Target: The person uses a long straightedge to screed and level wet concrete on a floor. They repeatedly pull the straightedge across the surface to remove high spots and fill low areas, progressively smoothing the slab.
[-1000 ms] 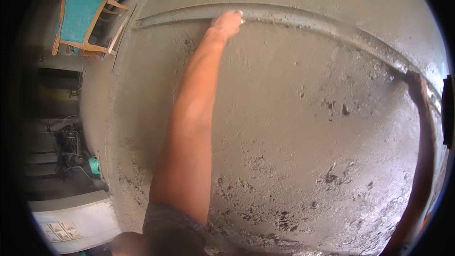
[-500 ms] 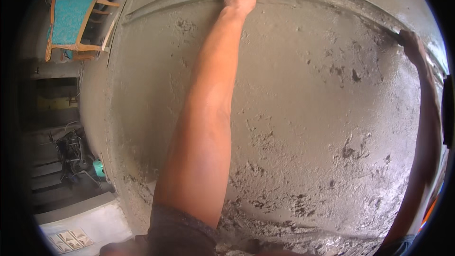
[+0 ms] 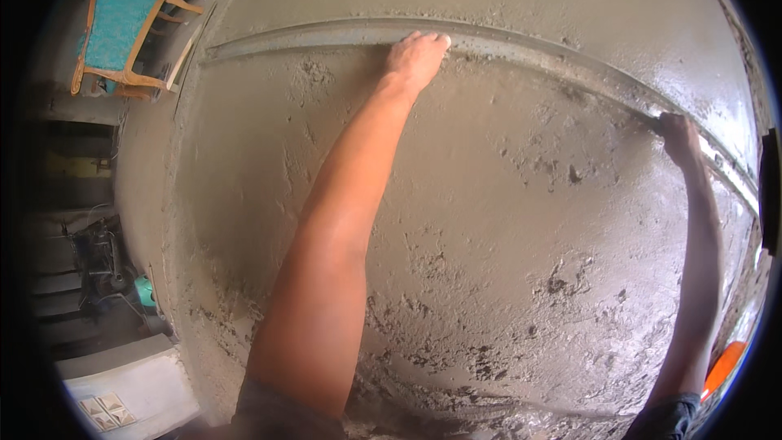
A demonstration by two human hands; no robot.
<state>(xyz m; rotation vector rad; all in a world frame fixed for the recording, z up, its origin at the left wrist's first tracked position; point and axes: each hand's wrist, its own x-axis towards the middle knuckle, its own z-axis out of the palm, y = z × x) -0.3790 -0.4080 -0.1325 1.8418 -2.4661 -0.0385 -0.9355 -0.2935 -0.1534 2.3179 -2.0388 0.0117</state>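
A long, straight metal screed bar lies across a broad surface of wet grey mortar, looking bent through the lens. My left hand grips it near the middle, fingers closed over its upper edge and the arm stretched far forward. Farther right, my right hand is closed around the bar's lower edge; its fingertips are partly hidden. Above the bar the mortar looks fairly smooth. Below it are pits and rough patches, roughest toward the lower edge of the view.
At upper left stands a wooden chair with turquoise upholstery. Dark machinery and a small green object are lower on the left, above a pale block with patterned tiles. Something orange shows at the right rim.
The whole view has shifted, so the bar and both hands appear lower, with more mortar showing above. Both hands keep their hold; the bar stays about level with the same rough patches.
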